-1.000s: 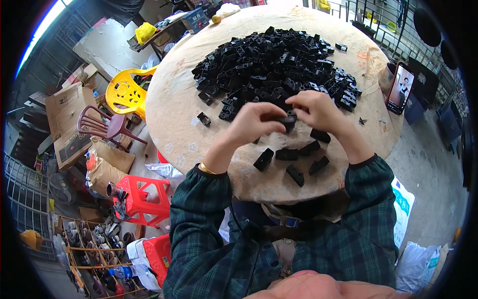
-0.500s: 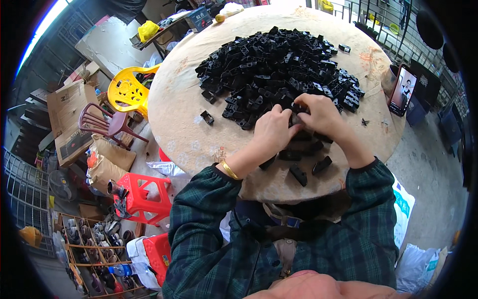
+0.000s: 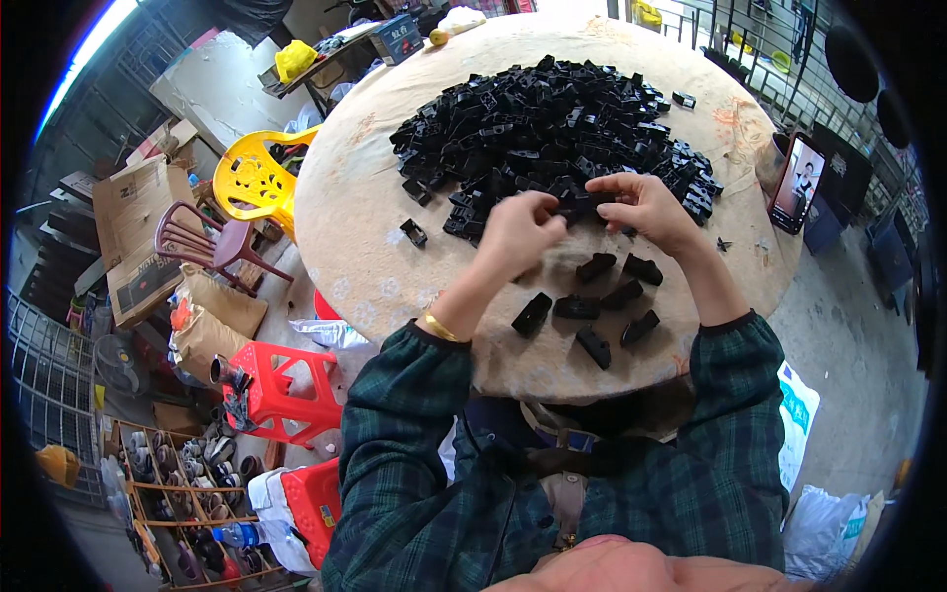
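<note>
The left hand [image 3: 523, 235] and right hand [image 3: 651, 210] bend by a heap of small black plastic parts [image 3: 533, 123] on the round cream-covered bench [image 3: 370, 266], likely for easy reach. Nobody can tell if either grip holds one. Loose black blocks [image 3: 576, 308] lie nearer, maybe kept apart.

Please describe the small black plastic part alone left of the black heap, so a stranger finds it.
On the round table with beige patterned cloth, find the heap of black plastic parts. Beyond its lower-left edge lies a small black plastic part. Bare cloth surrounds it, unlike its heaped neighbours.
</note>
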Demonstrator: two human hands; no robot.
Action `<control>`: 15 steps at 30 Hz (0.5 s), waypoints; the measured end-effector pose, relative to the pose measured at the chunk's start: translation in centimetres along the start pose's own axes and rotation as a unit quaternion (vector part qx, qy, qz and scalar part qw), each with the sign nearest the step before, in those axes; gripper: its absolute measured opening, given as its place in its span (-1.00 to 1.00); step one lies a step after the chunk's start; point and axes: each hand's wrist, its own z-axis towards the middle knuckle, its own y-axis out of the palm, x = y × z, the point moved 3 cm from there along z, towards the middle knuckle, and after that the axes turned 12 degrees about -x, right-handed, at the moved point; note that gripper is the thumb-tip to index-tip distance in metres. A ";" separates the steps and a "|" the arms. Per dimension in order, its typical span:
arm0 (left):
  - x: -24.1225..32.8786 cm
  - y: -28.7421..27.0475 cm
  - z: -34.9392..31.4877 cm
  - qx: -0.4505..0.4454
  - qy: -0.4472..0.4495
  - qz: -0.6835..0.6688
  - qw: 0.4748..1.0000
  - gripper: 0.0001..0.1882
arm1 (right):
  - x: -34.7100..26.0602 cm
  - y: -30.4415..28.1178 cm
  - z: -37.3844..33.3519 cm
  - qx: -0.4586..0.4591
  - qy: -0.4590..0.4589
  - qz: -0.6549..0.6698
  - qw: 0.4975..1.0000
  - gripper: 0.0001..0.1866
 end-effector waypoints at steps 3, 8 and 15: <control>-0.6 -1.1 0.1 0.014 -0.013 -0.267 0.963 -0.70 | 0.0 0.0 0.1 0.017 -0.006 0.007 1.000 -0.72; 0.0 0.1 0.4 0.046 0.062 -0.396 0.915 -0.70 | 0.5 0.5 0.2 -0.004 0.010 -0.020 1.000 -0.76; 1.8 0.8 -0.4 0.102 0.166 0.001 0.981 -0.70 | 0.8 1.2 0.4 0.015 -0.027 -0.017 0.999 -0.81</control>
